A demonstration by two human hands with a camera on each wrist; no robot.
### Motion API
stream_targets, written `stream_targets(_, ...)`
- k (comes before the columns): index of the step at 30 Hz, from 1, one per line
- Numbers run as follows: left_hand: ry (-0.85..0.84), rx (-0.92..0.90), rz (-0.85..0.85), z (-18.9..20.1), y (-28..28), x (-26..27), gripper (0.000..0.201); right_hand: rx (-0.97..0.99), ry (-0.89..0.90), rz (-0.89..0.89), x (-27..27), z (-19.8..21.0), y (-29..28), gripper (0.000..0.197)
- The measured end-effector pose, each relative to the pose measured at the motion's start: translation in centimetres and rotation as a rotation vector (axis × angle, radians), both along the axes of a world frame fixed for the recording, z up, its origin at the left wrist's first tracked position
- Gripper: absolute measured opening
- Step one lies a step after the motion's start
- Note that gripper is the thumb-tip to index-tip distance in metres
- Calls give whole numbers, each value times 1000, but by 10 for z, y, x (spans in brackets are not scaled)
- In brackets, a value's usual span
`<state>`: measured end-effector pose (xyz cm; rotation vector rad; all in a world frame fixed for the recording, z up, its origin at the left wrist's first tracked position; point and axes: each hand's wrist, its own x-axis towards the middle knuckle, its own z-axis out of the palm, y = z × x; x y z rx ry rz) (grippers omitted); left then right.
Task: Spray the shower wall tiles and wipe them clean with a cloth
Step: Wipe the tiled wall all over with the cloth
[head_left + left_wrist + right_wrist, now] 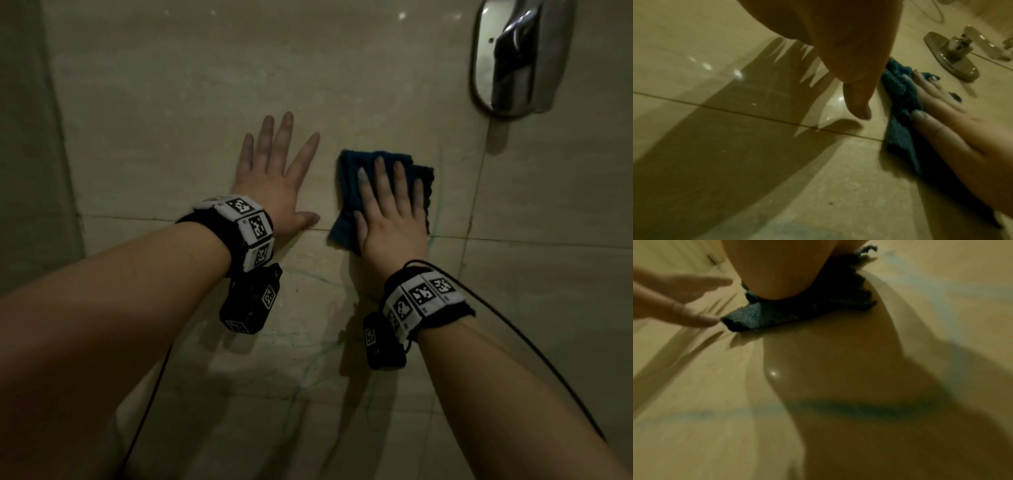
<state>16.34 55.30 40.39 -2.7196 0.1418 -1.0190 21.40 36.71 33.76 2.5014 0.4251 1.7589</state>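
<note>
A folded dark blue cloth (pixel 352 192) lies flat against the beige wall tiles (pixel 171 102). My right hand (pixel 387 205) presses on it with straight, spread fingers. The same cloth (pixel 900 100) shows in the left wrist view under those fingers, and in the right wrist view the cloth (pixel 764 316) pokes out from beneath my palm. My left hand (pixel 277 178) rests flat on the bare tile just left of the cloth, fingers spread, holding nothing. Faint blue-green streaks (pixel 308 373) mark the tile below my wrists. No spray bottle is in view.
A chrome shower mixer plate with its handle (pixel 513 58) is fixed to the wall at the upper right, also seen as the chrome fitting (pixel 953 53). A wall corner (pixel 58 137) runs down the left. Black cables (pixel 534 349) trail from my wristbands.
</note>
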Motion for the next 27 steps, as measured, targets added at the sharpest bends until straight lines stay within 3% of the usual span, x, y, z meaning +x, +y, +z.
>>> stream_targets(7,10,98,-12,10,-24,14,140,-8,9,-2,-1,-31,-18,60)
stream_targets(11,4,100,21,7,-26,18,142,-37,12,13,0,-19,-25,59)
stream_targets(18,35,84,54,7,-31,16,143,-3,44,-58,-4,44,-39,59)
stream_targets(27,40,50,36,6,-32,10,139,103,51,-48,-4,8,-40,57)
